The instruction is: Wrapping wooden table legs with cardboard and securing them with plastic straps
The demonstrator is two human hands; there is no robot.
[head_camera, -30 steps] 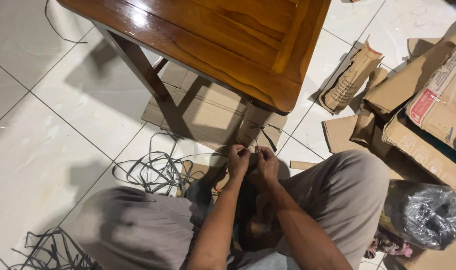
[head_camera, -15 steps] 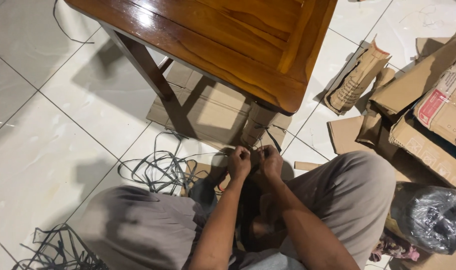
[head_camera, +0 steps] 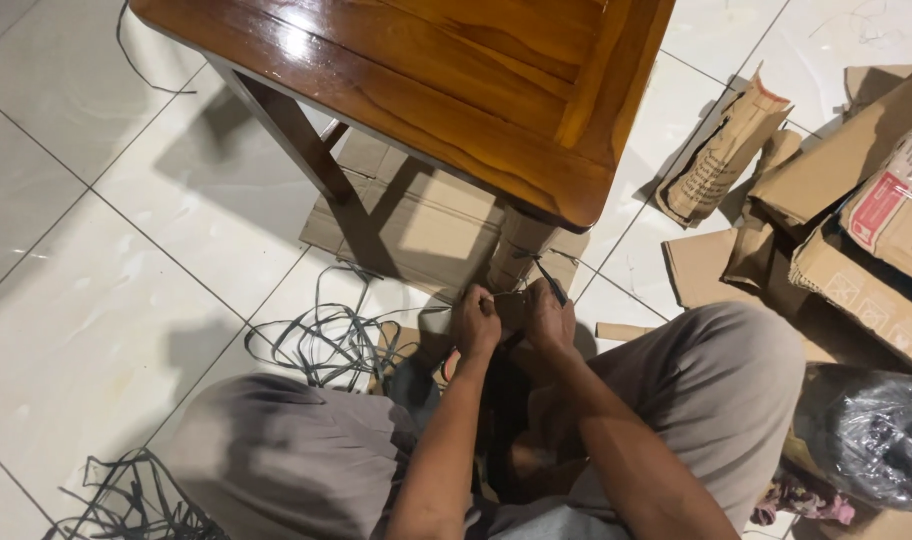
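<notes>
Two hands at the cardboard-wrapped leg (head_camera: 514, 250) under the glossy brown wooden desk's (head_camera: 456, 80) corner | left hand (head_camera: 476, 322) pinching thin dark strap (head_camera: 496, 297) | right hand (head_camera: 548, 318) closed on dark strap end (head_camera: 551, 282)

both forearms reach forward between the bent knees, running close together. the left hand (head_camera: 475, 322) is curled into a loose fist, knuckles up. the right hand (head_camera: 549, 318) sits just beside it, fingers pinched shut, almost touching the left.
</notes>
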